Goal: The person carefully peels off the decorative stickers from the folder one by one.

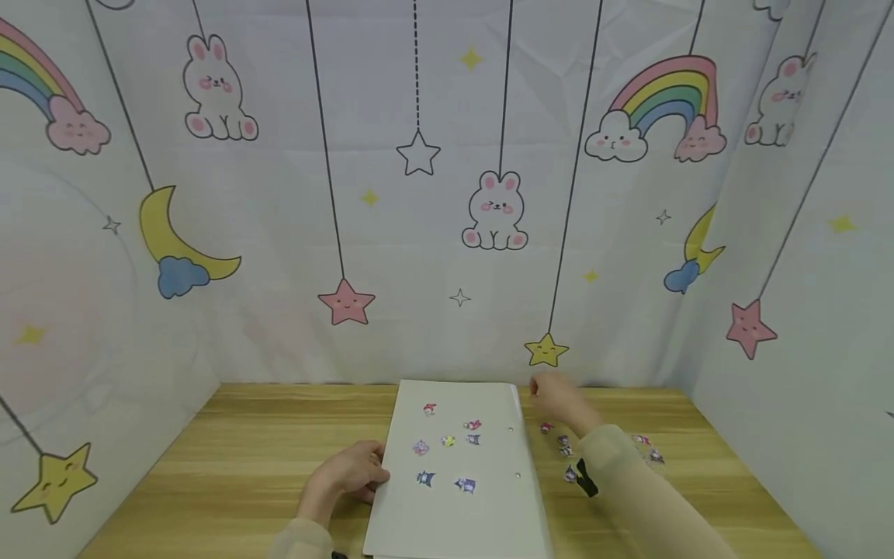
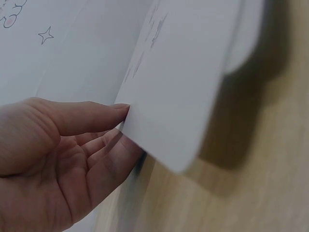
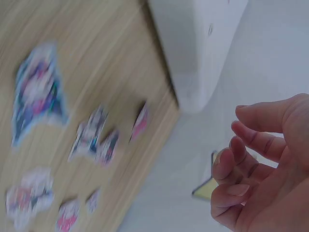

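- With our left hand (image 1: 352,470), we pinch a white book (image 1: 489,532) bearing cartoon stickers (image 1: 424,479).
- Near loose stickers (image 1: 565,446) on the table (image 1: 265,450), our right hand (image 1: 562,400) hovers, fingers loosely curled.

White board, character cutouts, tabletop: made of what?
White board: perhaps coated card or plastic; smooth and matte, without sharp reflections.
Character cutouts: likely printed paper or film; flat, trimmed to outline, gloss unclear through the right-wrist blur.
Tabletop: wood or wood-look laminate, seemingly low-gloss; long grain streaks.
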Motion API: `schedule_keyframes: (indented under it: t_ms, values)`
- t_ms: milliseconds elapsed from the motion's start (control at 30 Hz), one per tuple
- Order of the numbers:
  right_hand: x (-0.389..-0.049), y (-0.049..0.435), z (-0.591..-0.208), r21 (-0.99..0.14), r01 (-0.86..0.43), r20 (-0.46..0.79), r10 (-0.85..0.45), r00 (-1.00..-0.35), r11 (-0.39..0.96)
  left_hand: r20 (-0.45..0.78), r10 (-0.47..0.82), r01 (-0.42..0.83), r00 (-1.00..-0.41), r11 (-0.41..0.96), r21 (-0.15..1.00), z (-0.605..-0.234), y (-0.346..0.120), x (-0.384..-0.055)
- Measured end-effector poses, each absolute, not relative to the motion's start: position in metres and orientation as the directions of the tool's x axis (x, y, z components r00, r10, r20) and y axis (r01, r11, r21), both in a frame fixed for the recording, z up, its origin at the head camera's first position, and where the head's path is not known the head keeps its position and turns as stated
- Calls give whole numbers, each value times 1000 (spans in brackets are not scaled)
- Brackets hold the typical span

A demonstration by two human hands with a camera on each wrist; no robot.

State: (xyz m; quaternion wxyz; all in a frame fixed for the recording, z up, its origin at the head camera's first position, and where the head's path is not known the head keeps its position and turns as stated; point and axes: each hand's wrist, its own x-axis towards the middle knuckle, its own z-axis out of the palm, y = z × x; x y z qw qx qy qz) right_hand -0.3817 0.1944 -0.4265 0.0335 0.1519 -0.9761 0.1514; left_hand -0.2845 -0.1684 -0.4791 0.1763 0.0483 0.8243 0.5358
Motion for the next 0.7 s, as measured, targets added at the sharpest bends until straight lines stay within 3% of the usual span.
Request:
schedule_keyframes:
  t_ms: [300, 700]
  values:
    - [-368, 131, -440, -281, -322, 68, -316, -946, 904, -235, 270, -104, -934, 425, 899, -477, -169, -284]
    - [-366, 111, -450, -326, -284, 1, -300, -954, 902, -226, 295, -84, -929, 425, 901, -477, -169, -284]
